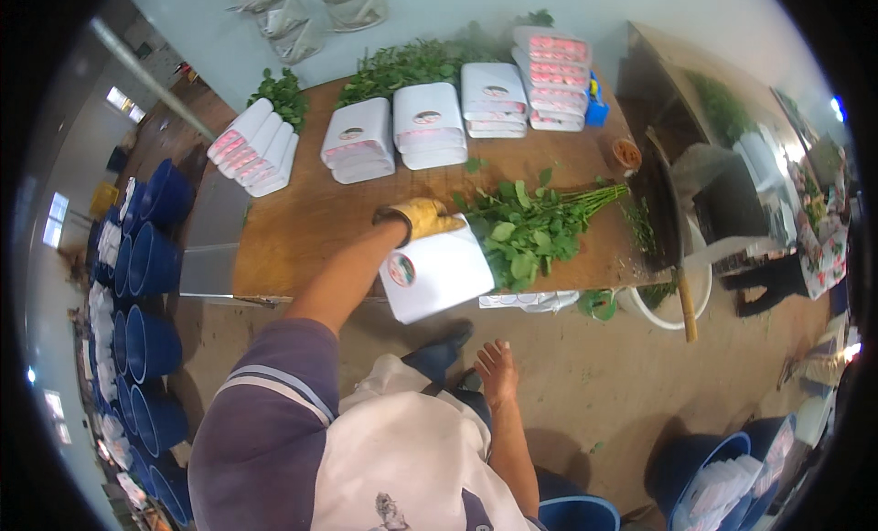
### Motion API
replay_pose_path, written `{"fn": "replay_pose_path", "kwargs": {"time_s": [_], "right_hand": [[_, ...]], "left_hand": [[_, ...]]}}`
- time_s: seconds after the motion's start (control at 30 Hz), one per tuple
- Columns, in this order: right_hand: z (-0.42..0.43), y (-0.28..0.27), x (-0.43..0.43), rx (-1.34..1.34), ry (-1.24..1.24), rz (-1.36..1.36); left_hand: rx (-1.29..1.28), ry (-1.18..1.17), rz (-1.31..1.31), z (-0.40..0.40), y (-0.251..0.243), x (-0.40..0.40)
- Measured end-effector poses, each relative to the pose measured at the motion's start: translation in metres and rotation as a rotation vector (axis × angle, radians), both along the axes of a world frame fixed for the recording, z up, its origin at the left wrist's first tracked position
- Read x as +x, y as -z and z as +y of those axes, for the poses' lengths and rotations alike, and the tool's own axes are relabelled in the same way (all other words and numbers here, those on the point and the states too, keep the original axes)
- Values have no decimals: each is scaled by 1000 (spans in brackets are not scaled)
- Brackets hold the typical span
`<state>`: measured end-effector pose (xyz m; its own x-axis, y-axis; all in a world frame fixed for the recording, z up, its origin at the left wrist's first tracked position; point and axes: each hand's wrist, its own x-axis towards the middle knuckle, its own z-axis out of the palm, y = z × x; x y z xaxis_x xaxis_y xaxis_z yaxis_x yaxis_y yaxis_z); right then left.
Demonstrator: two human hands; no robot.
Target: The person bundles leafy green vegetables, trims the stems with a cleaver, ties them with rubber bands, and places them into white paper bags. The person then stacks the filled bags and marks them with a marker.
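Observation:
A bunch of leafy stems lies on the wooden table [295, 250], its white wrap [442, 277] jutting over the near edge. The wrap bears a round printed mark. My left hand [429, 219], in a worn yellow glove, grips the wrap's far side; part of its hold is hidden. Green leaves [521, 236] spread out of the wrap toward the right, and the bare stem ends [607, 196] point to the table's right side. Ungloved and holding nothing, my right hand [499, 373] hangs before my body, fingers apart, below the table edge.
White-wrapped bunches with pink blooms stand stacked along the table's back [429, 123] and left corner [254, 147]. A wooden-handled blade [686, 304] projects at right above a white bin [703, 270]. Blue buckets [156, 332] line the left; others [699, 462] stand lower right. A person [820, 256] is far right.

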<state>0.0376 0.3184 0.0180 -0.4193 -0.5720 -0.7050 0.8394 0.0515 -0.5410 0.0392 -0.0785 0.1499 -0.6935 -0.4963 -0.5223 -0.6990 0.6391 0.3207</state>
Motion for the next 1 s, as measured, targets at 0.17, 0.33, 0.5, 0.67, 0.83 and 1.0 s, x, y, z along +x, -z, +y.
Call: {"fn": "replay_pose_path", "kwargs": {"time_s": [0.17, 0.33, 0.5, 0.67, 0.83, 1.0], "right_hand": [[-78, 3, 11, -33, 65, 67], [-147, 3, 27, -71, 264, 244], [-194, -39, 85, -207, 417, 374], [-280, -117, 147, -226, 261, 705], [-432, -174, 143, -261, -86, 774], [-594, -197, 118, -285, -363, 764]], "left_hand": [[-67, 686, 24, -9, 27, 34], [415, 219, 125, -16, 16, 55], [630, 143, 531, -49, 5, 127], [855, -114, 762, -124, -35, 235], [963, -692, 967, -210, -67, 320], [505, -673, 1242, -306, -73, 325]]}}
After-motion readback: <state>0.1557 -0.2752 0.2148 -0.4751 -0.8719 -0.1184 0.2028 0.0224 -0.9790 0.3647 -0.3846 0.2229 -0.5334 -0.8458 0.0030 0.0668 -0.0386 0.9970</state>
